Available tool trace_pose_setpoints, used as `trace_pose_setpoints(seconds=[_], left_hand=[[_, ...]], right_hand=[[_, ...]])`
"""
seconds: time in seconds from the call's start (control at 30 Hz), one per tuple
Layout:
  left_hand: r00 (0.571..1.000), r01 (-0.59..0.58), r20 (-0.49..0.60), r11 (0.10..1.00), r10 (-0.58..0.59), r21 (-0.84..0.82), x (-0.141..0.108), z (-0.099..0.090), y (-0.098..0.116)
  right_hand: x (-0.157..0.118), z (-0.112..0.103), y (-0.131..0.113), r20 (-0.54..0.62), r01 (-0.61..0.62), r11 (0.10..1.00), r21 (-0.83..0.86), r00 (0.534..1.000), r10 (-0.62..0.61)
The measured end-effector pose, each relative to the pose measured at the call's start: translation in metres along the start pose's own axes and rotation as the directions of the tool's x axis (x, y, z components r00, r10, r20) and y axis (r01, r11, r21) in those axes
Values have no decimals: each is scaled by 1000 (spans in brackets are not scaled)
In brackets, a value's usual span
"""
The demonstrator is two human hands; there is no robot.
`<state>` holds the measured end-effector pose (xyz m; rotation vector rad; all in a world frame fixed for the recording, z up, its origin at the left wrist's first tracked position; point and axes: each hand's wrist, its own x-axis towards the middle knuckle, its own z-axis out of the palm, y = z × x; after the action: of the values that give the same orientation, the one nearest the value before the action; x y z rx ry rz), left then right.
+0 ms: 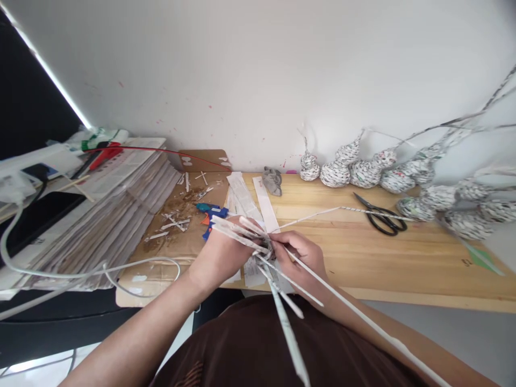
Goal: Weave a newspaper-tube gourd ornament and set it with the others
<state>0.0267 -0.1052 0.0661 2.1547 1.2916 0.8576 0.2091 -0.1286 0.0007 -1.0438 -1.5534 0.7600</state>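
Observation:
A small bundle of rolled paper strips is held between my two hands over the front edge of the wooden table. Its strips fan out to the left and down toward my lap, and one long strip runs to the lower right. My left hand is closed round the left side of the bundle. At its right side my right hand pinches the strips near where they cross. Another thin paper strip reaches right from the hands across the table. The fingers partly hide the woven centre.
Woven paper gourd shapes line the wall at the right, with black scissors in front. A blue glue gun lies on cardboard by stacked paper. Flat paper strips and a grey lump lie behind my hands. A white cable loops left.

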Motion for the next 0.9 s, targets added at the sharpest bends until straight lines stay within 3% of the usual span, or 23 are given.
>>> trace_pose_setpoints(seconds=[0.2, 0.33, 0.47, 0.7, 0.8, 0.9], left_hand=[[992, -84, -81, 987, 95, 137, -8, 9, -2], [990, -124, -61, 991, 127, 53, -15, 7, -11], [981, -163, -116, 986, 158, -37, -20, 10, -19], [954, -247, -143, 962, 262, 115, -28, 20, -17], [938, -287, -164, 949, 306, 126, -33, 19, -16], [949, -288, -111, 954, 296, 88, -36, 14, -14]], right_hand=[[-4, 2, 2, 20, 65, 998, 3, 998, -65], [-5, 0, 2, 25, 73, 997, 14, 997, -74], [-5, 0, 0, -6, 52, 998, 28, 999, -52], [-2, -2, -6, -39, 179, 984, -10, 983, -179], [-4, -2, -4, -31, 165, 986, 9, 986, -165], [-8, -1, 1, -39, 81, 996, 46, 996, -80]])
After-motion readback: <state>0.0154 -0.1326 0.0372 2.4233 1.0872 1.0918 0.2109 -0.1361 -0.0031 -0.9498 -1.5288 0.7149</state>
